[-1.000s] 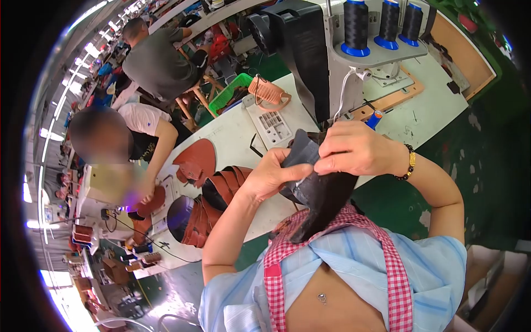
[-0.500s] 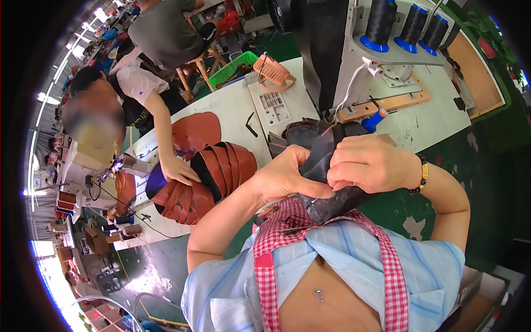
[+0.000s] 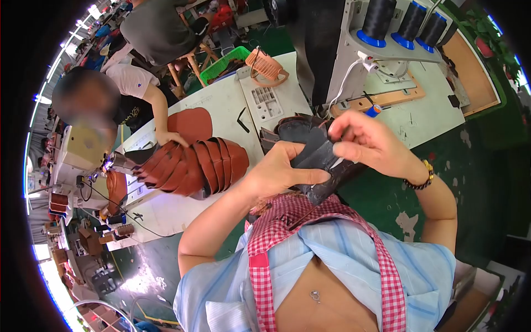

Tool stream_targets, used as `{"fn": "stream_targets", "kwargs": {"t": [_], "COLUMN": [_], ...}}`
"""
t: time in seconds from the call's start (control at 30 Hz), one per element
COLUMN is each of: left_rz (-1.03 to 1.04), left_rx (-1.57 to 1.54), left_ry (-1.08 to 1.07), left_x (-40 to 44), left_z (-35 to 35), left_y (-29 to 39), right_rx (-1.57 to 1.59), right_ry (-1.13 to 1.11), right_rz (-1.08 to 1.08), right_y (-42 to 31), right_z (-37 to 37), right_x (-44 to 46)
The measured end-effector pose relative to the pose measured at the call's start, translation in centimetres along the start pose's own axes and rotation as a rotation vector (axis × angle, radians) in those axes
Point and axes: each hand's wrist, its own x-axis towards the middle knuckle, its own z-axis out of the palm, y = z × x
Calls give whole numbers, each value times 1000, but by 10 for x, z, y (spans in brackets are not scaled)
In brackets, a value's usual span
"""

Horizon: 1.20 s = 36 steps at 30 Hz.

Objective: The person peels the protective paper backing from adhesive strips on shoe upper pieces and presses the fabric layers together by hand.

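A black leather piece (image 3: 316,155), folded and slightly creased, is held above my checked apron. My left hand (image 3: 282,172) grips its left side, with the thumb lying across the leather. My right hand (image 3: 376,145) is at the right edge of the leather, its fingers curled loosely and apart; I see nothing held in them. More dark leather pieces (image 3: 294,126) lie on the table just behind. Reddish-brown leather pieces (image 3: 224,165) are stacked in overlapping layers to the left of my left arm.
A co-worker's hand (image 3: 170,137) rests at the brown stack. Black thread spools (image 3: 377,23) stand on the machine at the back right. A blue-ended thread spool (image 3: 374,110) sits behind my right hand. An orange fan (image 3: 267,67) and a parts tray (image 3: 264,103) are on the table.
My right hand's fingers have come apart from a pinch on the leather and lifted a little. The co-worker's hand has moved back, and the brown stack lies differently.
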Motion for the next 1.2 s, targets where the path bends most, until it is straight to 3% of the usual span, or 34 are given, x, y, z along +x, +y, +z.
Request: {"fn": "stream_targets", "kwargs": {"t": [0.07,0.27,0.33,0.4,0.47,0.5,1.2], "left_rz": [-18,-45,-99,-24,6,21,-77], "left_rx": [83,81,54,63,89,77,18], "left_ry": [6,34,-9,1,-24,-23,-65], "left_x": [-4,-12,-12,-16,-16,-15,-6], "left_z": [-1,5,7,10,10,9,6], "left_y": [2,-19,-25,-23,-23,-24,-33], "right_rx": [-201,-202,-185,-110,25,14,285], "right_ry": [-168,-337,-250,-304,-498,-535,-369], "right_rz": [102,183,95,136,304,283,358], "right_y": [-1,7,20,28,29,23,44], "right_z": [0,3,9,9,2,1,18], "right_x": [4,8,6,4,5,5,-13]}}
